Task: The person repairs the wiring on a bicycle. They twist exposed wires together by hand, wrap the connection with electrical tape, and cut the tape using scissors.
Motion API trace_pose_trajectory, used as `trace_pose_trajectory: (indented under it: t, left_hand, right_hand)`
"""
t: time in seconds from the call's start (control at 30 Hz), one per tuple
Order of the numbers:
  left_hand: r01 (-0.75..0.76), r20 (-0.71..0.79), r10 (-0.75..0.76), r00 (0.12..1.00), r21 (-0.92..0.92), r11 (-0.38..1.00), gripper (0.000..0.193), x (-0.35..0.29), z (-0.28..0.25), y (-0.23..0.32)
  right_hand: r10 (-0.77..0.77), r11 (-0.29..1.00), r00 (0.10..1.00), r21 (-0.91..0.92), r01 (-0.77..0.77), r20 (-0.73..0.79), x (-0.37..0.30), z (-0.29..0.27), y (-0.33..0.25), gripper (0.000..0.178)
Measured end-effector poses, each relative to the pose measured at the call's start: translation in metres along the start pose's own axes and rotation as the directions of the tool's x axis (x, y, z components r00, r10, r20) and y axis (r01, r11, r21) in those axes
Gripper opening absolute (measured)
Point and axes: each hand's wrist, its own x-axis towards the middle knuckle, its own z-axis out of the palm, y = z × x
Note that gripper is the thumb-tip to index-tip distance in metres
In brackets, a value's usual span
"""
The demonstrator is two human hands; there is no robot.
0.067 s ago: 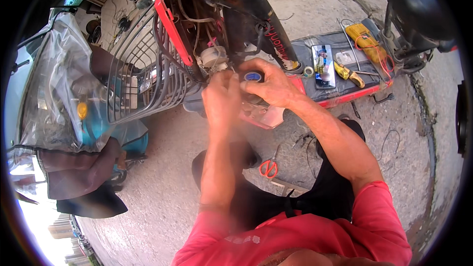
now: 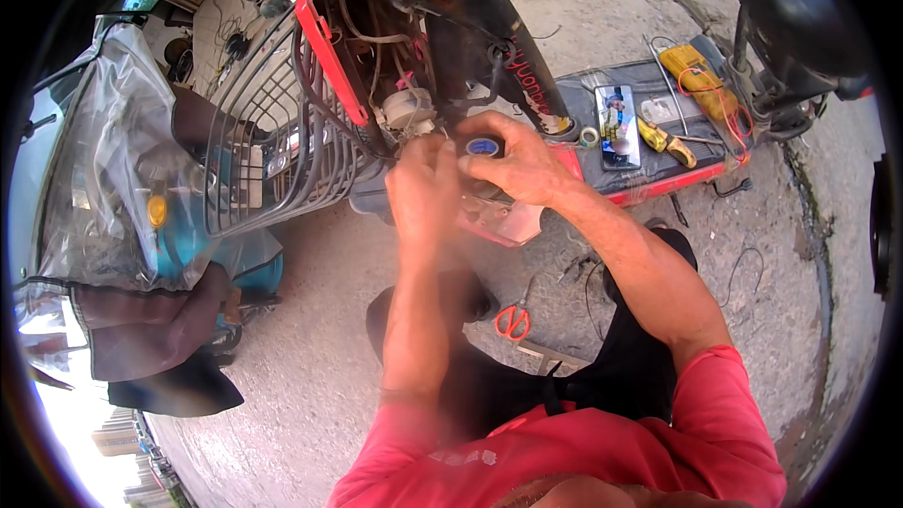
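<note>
Far L: grey wire basket, then a whitish round part w/ wiring above it. L hand is just below that part, fingers bunched, but it's blurry so can't tell if they're pinching anything. R hand has thumb + fingers curled round a small blue-centred roll, prob tape, just right of L hand. IMO it's light, bit soft, maybe tacky; grip the outer rim. Orange-handled scissors on the ground below; phone, pliers, yellow meter on the footboard.
</note>
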Motion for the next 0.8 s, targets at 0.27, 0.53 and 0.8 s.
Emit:
trace_pose_trajectory:
  t: [0.27,0.53,0.8]
  left_hand:
    - [-0.005,0.023,0.007,1.000,-0.088,0.996,0.025,0.001,0.001,-0.009]
    - [0.126,0.106,-0.100,0.989,-0.284,0.951,0.021,0.005,-0.003,-0.010]
    - [0.134,0.116,-0.106,0.988,-0.266,0.954,0.020,0.006,-0.002,-0.015]
  right_hand:
    - [-0.014,1.000,1.000,0.010,0.014,-0.002,-0.001,-0.001,0.001,0.053]
    - [-0.030,0.999,0.999,-0.018,0.030,-0.011,-0.002,-0.003,0.002,0.054]
    - [-0.020,0.999,1.000,-0.042,0.019,-0.005,-0.004,-0.003,-0.003,0.055]
